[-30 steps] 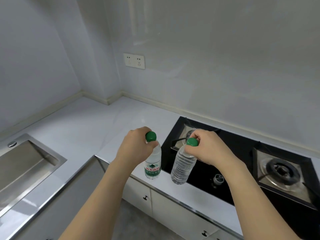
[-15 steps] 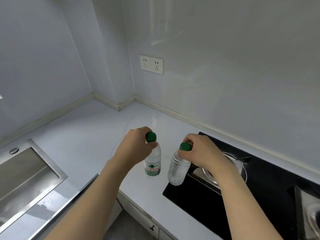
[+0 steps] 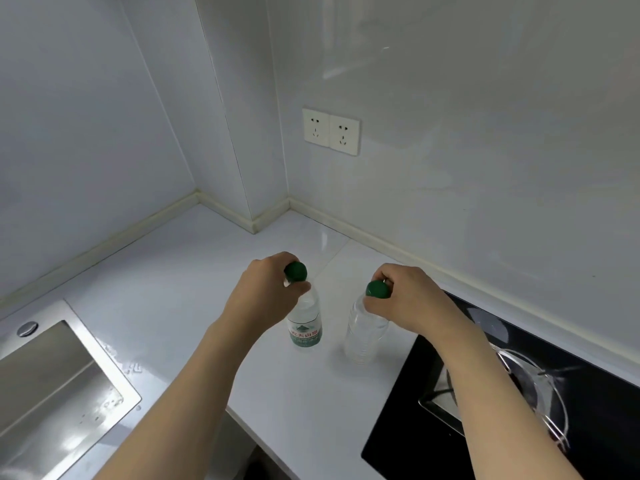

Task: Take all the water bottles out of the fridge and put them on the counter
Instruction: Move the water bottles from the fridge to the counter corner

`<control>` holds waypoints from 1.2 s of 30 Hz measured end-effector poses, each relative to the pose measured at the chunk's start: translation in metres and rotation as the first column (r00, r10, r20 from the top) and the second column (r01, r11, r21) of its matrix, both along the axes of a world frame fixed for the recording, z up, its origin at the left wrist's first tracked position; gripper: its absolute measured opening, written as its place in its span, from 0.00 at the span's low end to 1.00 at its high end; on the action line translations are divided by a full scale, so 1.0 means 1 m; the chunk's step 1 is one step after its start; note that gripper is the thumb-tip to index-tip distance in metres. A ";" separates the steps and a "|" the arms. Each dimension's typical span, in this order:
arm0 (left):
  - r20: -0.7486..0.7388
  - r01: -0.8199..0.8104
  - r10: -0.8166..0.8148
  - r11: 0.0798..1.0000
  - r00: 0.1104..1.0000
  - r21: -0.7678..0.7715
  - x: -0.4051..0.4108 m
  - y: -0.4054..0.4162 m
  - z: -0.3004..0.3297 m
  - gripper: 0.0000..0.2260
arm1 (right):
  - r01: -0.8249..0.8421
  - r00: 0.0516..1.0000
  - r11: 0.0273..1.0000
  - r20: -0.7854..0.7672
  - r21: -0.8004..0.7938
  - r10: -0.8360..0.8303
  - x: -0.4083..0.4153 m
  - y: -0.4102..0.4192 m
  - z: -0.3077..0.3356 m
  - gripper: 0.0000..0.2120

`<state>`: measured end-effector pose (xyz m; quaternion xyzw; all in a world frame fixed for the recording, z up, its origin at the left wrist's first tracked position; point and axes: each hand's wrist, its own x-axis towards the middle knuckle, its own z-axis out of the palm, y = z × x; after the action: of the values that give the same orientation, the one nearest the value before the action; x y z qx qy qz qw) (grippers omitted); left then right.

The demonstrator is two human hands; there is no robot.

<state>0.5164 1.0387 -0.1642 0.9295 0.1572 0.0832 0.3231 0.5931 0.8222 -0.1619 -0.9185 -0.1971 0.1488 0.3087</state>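
Two clear water bottles with green caps are over the white counter [image 3: 180,292]. The labelled bottle [image 3: 304,327] is upright, and my left hand [image 3: 266,289] grips its neck just under the cap. The plain bottle [image 3: 363,337] is to its right, slightly tilted, with my right hand [image 3: 408,299] closed around its neck. Both bottle bases are at or just above the counter surface; I cannot tell whether they touch it. The fridge is out of view.
A black gas hob [image 3: 519,403] with a metal burner ring lies right of the bottles. A steel sink [image 3: 52,393] is set in the counter at the left. A double wall socket [image 3: 330,131] sits above the corner. The counter's front edge runs below my arms.
The view has moved closer and leftward along the counter. Both hands have carried the bottles away from the hob, onto the white surface, further apart from each other.
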 end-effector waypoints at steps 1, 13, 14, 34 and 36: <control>-0.001 0.001 -0.001 1.000 1.000 -0.003 0.004 0.006 -0.001 0.07 | -0.005 1.000 1.000 -0.009 -0.006 0.005 0.003 0.007 -0.001 0.07; -0.034 -0.026 0.024 0.998 0.999 -0.059 0.063 0.161 -0.012 0.07 | -0.009 1.000 1.000 -0.024 -0.003 0.009 0.068 0.167 -0.012 0.06; -0.035 -0.032 0.030 0.998 0.999 -0.057 0.066 0.177 -0.014 0.07 | -0.024 0.999 1.000 -0.021 -0.002 0.024 0.074 0.184 -0.012 0.06; -0.016 -0.184 0.184 0.983 0.983 0.001 0.127 0.425 -0.046 0.06 | -0.362 0.926 0.912 0.033 -0.191 0.375 0.177 0.485 -0.035 0.09; -0.003 -0.201 0.201 0.979 0.980 -0.017 0.136 0.439 -0.050 0.06 | -0.391 0.910 0.892 0.047 -0.226 0.411 0.191 0.508 -0.035 0.10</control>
<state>0.6528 1.4773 -0.2138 0.9060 0.2514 0.1134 0.3211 0.7843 1.3297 -0.1973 -0.8915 -0.3797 0.1863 0.1624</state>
